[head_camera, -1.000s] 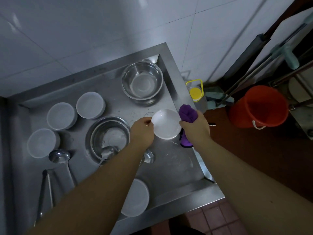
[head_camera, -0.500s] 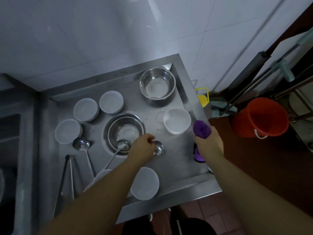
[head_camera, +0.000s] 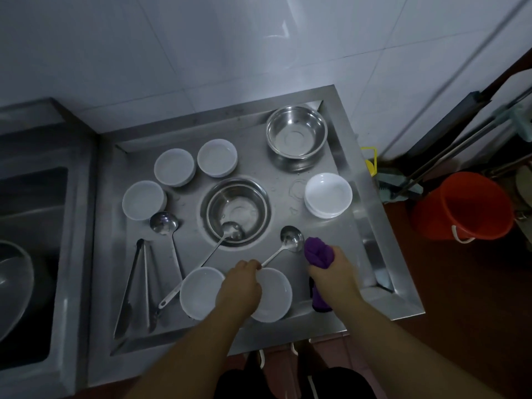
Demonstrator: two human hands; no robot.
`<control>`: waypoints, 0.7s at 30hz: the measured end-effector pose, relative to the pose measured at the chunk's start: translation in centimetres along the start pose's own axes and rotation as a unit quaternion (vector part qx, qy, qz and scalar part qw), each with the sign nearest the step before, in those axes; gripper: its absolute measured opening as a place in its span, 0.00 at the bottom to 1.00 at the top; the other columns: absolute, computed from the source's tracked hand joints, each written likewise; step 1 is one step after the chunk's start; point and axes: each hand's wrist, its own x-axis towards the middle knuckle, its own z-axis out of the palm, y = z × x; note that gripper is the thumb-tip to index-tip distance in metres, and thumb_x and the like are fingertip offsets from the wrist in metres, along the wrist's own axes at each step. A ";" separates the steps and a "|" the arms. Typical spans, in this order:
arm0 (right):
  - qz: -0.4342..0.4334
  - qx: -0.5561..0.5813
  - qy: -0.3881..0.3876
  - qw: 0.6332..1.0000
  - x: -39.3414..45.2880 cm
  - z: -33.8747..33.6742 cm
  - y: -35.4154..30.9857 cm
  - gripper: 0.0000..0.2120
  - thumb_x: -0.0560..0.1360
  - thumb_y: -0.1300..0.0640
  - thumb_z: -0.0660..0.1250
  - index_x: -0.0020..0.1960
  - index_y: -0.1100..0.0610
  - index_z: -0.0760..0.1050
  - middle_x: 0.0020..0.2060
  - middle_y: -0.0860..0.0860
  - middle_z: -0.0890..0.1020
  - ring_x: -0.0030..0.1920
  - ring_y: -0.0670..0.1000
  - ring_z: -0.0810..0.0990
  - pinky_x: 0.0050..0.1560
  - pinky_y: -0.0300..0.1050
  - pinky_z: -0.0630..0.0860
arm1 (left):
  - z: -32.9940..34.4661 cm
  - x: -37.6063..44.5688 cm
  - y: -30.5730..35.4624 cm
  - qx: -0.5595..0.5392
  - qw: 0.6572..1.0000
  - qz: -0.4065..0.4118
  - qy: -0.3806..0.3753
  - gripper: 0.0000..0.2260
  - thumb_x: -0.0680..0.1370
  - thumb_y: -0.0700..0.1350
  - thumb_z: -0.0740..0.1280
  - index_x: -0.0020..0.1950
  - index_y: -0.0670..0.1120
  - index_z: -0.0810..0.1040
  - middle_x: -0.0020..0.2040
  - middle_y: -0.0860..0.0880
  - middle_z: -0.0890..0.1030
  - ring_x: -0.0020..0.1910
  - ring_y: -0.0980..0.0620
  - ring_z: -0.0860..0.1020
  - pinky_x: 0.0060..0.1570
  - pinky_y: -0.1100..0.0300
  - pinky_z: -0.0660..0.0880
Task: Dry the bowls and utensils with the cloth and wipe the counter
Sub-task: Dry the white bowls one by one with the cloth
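- Purple cloth (head_camera: 319, 251) is bunched in the right hand (head_camera: 334, 276), whose fingers are clamped around it; its upper end pokes out above the fist and a tail hangs below the wrist, over the counter near the front right corner.
- Left hand (head_camera: 240, 286) has its fingers pinched together on the handle end of a steel ladle (head_camera: 291, 239), whose bowl sits just left of the cloth, almost touching it.
- Under the left hand, along the front edge of the steel counter (head_camera: 339, 260), two white bowls lie side by side: the front left bowl (head_camera: 198, 292) and the front right bowl (head_camera: 273, 298), the latter partly hidden by the hand.
- A second ladle (head_camera: 201, 260) rests with its bowl inside the middle steel bowl (head_camera: 237, 211) at the counter's centre, its handle running toward the front left.
- A third ladle (head_camera: 164, 226) and a pair of tongs (head_camera: 135, 286) lie near the left edge.
- Stacked white bowls (head_camera: 328, 195) stand upright by the right edge, with water drops just to their left.
- A large steel bowl (head_camera: 296, 136) sits in the back right corner.
- Three more white bowls (head_camera: 175, 167) (head_camera: 217, 157) (head_camera: 143, 200) curve from the back edge toward the left.
- An orange bucket (head_camera: 463, 208) stands on the floor, well to the right of the counter.
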 end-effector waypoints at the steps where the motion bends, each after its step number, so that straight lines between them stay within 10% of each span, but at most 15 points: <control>1: 0.002 0.002 -0.001 1.000 -0.1 0.4 0.3 0.15 0.72 0.61 0.73 0.49 0.43 0.75 0.42 0.52 0.84 0.43 0.55 0.84 0.40 0.47 0.79 | 0.1 0.3 -0.1 0.001 1.000 0.001 -0.003 0.18 0.82 0.40 0.63 0.72 0.48 0.75 0.66 0.44 0.77 0.63 0.41 0.77 0.63 0.45 0.76; 11: 0.013 0.018 0.018 1.000 -1.6 1.5 1.2 0.16 0.71 0.60 0.75 0.50 0.42 0.76 0.43 0.52 0.84 0.44 0.57 0.85 0.49 0.58 0.85 | -0.6 2.6 -0.1 0.066 0.996 0.008 -0.056 0.09 0.82 0.39 0.62 0.61 0.45 0.76 0.58 0.42 0.82 0.55 0.41 0.81 0.55 0.47 0.78; 21: -0.018 0.075 0.046 0.996 -3.3 1.3 -3.4 0.13 0.72 0.59 0.76 0.52 0.46 0.79 0.41 0.52 0.85 0.41 0.56 0.86 0.40 0.51 0.83 | -6.2 -0.2 -1.8 -0.232 0.970 -0.076 -0.006 0.05 0.80 0.44 0.66 0.55 0.48 0.76 0.50 0.47 0.81 0.47 0.49 0.79 0.41 0.56 0.75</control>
